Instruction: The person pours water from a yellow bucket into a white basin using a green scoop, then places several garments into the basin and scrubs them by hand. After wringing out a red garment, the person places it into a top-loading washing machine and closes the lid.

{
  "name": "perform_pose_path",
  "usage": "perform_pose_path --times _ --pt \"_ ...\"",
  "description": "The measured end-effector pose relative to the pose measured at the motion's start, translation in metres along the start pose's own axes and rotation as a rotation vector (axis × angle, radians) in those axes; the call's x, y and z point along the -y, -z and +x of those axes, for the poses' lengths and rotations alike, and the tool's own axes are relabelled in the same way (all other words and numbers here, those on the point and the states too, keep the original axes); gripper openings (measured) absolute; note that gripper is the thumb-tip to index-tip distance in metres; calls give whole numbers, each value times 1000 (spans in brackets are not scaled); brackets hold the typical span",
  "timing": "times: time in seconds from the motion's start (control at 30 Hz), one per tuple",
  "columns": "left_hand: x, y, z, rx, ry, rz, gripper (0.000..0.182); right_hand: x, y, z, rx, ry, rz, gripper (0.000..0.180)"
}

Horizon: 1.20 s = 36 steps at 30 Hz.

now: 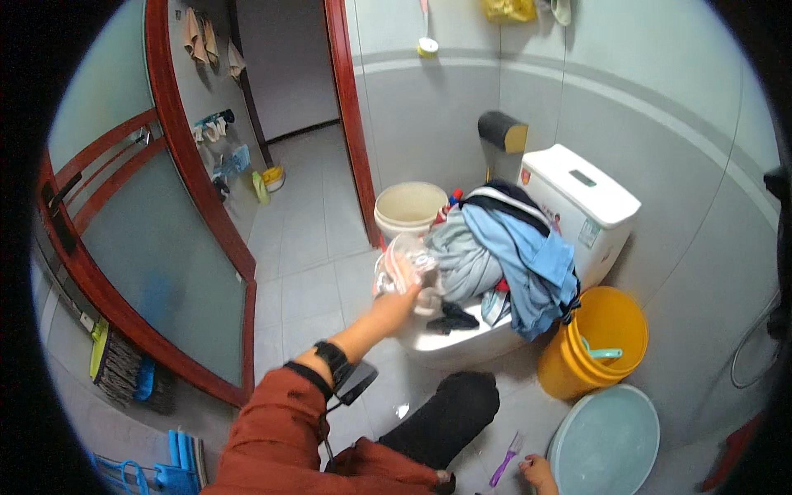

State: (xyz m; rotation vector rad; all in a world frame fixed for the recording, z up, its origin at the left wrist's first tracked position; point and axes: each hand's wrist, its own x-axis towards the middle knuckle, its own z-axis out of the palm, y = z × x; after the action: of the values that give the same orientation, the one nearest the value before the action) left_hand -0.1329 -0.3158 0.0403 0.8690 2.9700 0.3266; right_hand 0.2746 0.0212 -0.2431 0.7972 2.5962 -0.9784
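Note:
A heap of clothes (467,253) lies on the seat of a white toilet (427,340), with grey and light blue garments uppermost. At its left side, my left hand (399,303) grips a pale pink and white cloth item (405,266), blurred by motion. A small dark cloth piece (455,318) rests on the toilet just right of that hand. My right hand (538,473), partly cut off by the lower edge, is beside a pale blue-green round basin (606,442). Its fingers are spread and nothing shows in them. A purple fork-shaped utensil (507,458) lies near it on the floor.
A yellow bucket (554,365) with a green-handled item inside stands right of the toilet. Behind the heap is a cream bucket (408,207). At left are an open glass door (167,266) with a red frame and a broom (117,365). My black-clad leg (445,421) is in front.

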Motion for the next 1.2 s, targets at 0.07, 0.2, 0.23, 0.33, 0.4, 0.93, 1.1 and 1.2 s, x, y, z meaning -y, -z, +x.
perform_pose_path --times 0.07,0.2,0.23,0.33,0.4,0.93,1.1,1.2 --pt "5 -6 -10 -158 3 -109 51 1 -6 10 44 74 10 37" --pt "15 -16 -24 -256 65 -128 54 11 -1 22 48 84 -3 33" --pt "21 -15 -27 -339 37 -144 53 14 3 21 -19 116 -83 34" --pt "43 -12 -58 -450 55 -142 54 23 17 15 -48 26 -34 30" --pt "67 -6 -98 -342 182 -278 67 25 24 4 -100 77 88 29" --pt "186 -198 -190 123 632 -242 45 -34 3 -43 50 -189 174 20" --pt "182 -216 -178 49 620 -129 40 -58 -2 -52 56 -184 37 18" --pt "164 -230 -176 167 542 -135 48 -56 -3 -49 76 -275 114 22"
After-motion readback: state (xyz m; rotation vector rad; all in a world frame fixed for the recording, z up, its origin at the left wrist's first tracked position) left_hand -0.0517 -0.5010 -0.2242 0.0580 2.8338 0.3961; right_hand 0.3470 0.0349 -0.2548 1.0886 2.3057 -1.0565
